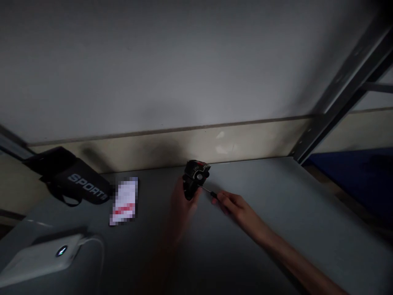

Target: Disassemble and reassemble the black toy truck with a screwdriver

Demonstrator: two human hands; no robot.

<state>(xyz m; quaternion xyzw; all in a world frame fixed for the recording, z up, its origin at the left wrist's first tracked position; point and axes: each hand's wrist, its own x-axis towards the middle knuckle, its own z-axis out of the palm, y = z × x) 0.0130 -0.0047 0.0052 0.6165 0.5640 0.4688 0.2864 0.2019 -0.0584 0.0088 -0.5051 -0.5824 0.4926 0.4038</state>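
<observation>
Closest to me on the grey table (260, 180) there's a white power bank (39, 258) with a little lit display and a white cable (100, 241) plugged into its end. A bit further in, the right hand (230, 203) is pinching a skinny screwdriver-looking tool (213, 195), shaft aimed at the lower edge of a small black device (196, 178). Can't tell if the tip's actually touching. Left hand (184, 200) has that device gripped, held up near the back edge. Off left: a phone (124, 200), screen pixelated, then a black "SPORT" pouch (82, 180) lying tilted. Pale wall (168, 73) behind.
</observation>
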